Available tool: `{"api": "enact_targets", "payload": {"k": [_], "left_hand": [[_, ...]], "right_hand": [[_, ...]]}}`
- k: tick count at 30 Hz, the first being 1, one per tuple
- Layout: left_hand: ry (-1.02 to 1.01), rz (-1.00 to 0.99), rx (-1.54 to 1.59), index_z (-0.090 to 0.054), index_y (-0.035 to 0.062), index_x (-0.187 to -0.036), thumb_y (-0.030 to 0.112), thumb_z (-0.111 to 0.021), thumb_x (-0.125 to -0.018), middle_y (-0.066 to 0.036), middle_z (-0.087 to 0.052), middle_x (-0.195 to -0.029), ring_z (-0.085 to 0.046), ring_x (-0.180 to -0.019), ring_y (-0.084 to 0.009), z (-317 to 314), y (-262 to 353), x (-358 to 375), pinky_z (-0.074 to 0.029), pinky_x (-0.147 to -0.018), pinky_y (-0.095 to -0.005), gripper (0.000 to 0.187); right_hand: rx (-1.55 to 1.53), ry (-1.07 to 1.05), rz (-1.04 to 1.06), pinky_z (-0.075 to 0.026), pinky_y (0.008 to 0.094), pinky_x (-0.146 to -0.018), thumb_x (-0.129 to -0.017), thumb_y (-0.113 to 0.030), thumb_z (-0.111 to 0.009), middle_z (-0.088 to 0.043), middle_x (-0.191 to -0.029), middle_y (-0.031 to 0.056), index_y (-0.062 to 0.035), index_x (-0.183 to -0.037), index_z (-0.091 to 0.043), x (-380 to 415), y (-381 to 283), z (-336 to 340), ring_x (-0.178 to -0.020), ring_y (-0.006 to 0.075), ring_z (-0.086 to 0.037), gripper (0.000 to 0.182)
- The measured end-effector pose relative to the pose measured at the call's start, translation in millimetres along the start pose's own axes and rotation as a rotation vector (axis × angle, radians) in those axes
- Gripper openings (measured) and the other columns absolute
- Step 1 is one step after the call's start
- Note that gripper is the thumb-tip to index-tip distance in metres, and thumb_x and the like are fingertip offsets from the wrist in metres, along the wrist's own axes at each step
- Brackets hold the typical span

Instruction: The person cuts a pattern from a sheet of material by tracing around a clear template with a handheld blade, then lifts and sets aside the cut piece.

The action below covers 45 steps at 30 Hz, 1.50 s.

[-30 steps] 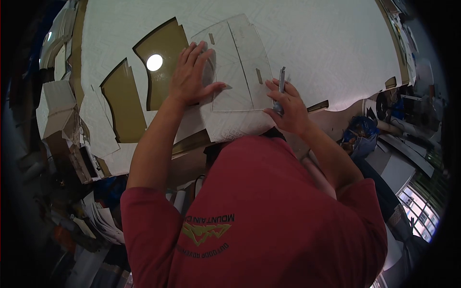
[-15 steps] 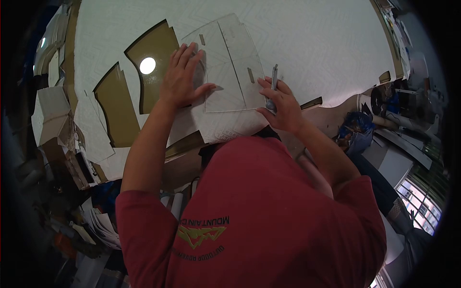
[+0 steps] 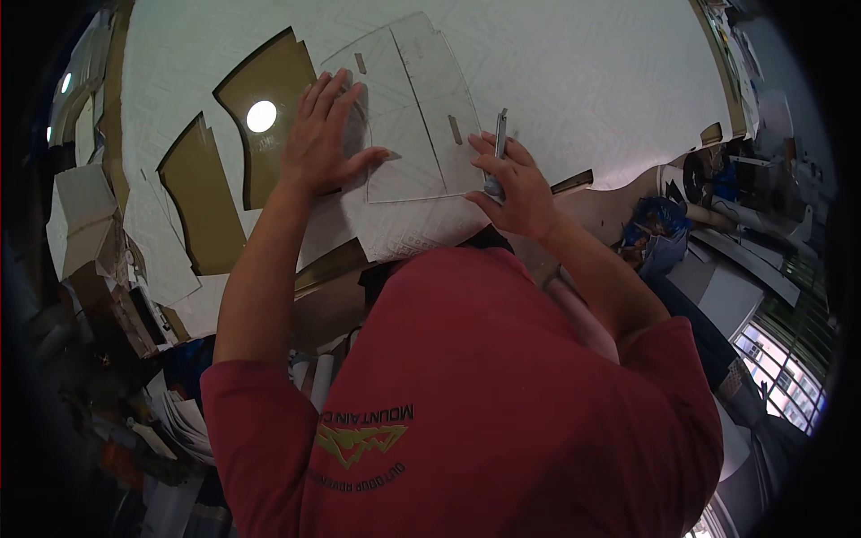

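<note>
Transparent template [image 3: 404, 117], lying flat on white patterned sheet [image 3: 592, 81], crossed by a dark line [image 3: 418, 103] (with two small slots [image 3: 455, 129] flanking it). Over the template's left edge, left hand [image 3: 325, 136], back up, fingers outstretched, thumb spread wide. At the template's right edge, right hand [image 3: 513, 179], fingers bent and pinching a slim metallic tool [image 3: 500, 130]. Left of the template, one olive shape [image 3: 262, 166] close by, second olive shape [image 3: 204, 220] farther off.
</note>
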<state>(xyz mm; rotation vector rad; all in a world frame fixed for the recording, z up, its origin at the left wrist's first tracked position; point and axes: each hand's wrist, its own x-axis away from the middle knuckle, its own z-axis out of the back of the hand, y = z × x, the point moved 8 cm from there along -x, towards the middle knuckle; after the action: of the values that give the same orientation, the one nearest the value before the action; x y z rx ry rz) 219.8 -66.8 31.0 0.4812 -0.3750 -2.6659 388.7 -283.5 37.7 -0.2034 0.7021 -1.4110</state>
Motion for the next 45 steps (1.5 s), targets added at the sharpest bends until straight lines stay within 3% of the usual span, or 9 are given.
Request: {"api": "enact_targets", "payload": {"k": [17, 45], "left_hand": [[0.011, -0.018, -0.017, -0.052, 0.0083, -0.149, 0.070, -0.078, -0.078, -0.017, -0.042, -0.162, -0.035, -0.153, -0.0393, -3.2, -2.1, 1.2, -0.026, -0.126, -0.0549, 0.097], [0.000, -0.009, -0.005, -0.054, 0.0071, -0.147, 0.064, -0.083, -0.076, -0.017, -0.044, -0.161, -0.037, -0.151, -0.0408, -0.2, 0.8, -0.9, -0.029, -0.125, -0.0555, 0.095]], "right_hand": [[0.010, -0.025, 0.019, -0.047, 0.0487, -0.111, -0.080, -0.018, -0.088, -0.061, -0.148, 0.0155, -0.0082, -0.125, -0.056, -3.0, 0.7, -0.1, -0.137, 0.0398, -0.055, 0.056], [-0.027, -0.006, -0.004, -0.047, 0.0489, -0.112, -0.079, -0.019, -0.089, -0.061, -0.148, 0.0152, -0.0090, -0.124, -0.055, -4.6, 2.4, 2.7, -0.138, 0.0396, -0.054, 0.058]]}}
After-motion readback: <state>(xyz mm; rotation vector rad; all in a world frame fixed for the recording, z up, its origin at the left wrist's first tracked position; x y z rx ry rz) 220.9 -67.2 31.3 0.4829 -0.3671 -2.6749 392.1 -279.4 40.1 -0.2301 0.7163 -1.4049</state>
